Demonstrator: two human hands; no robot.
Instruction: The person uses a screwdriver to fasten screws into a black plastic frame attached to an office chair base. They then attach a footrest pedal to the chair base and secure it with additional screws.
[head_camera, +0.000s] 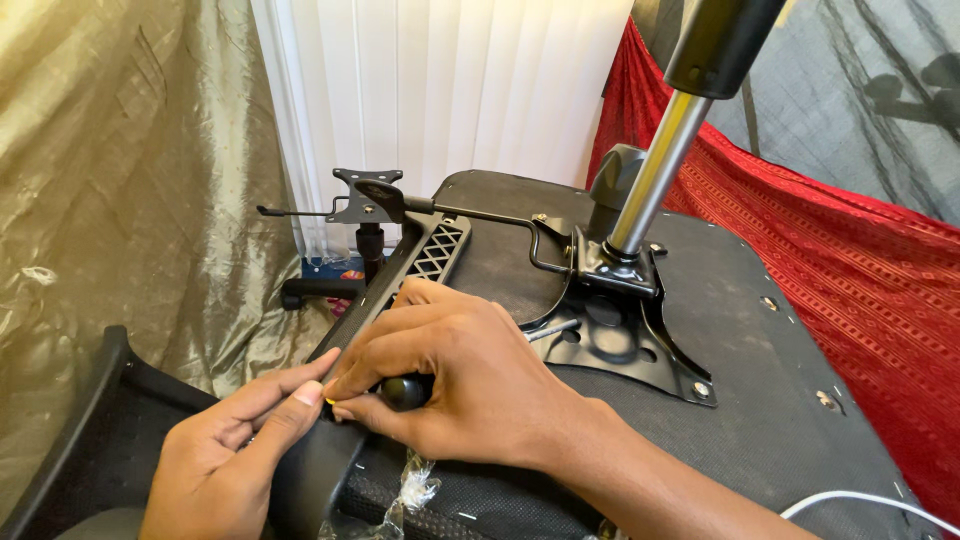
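Observation:
An office chair seat (760, 400) lies upside down, black fabric underside up. A black metal mechanism plate (640, 340) is bolted to it, with a chrome gas-lift cylinder (660, 165) rising from it. My right hand (450, 370) is shut on a tool with a black rounded handle (405, 392); its metal shaft (552, 330) points toward the plate. My left hand (235, 445) rests against a black plastic armrest bracket (415, 260), its forefinger touching the tool's end by my right fingertips.
A black lever (300, 211) and a small square bracket (365, 195) stick out behind. White vertical blinds (430, 90), olive cloth (120, 170) at left, red cloth (850, 260) at right. Crumpled clear plastic (410, 495) and a white cable (860, 500) lie near.

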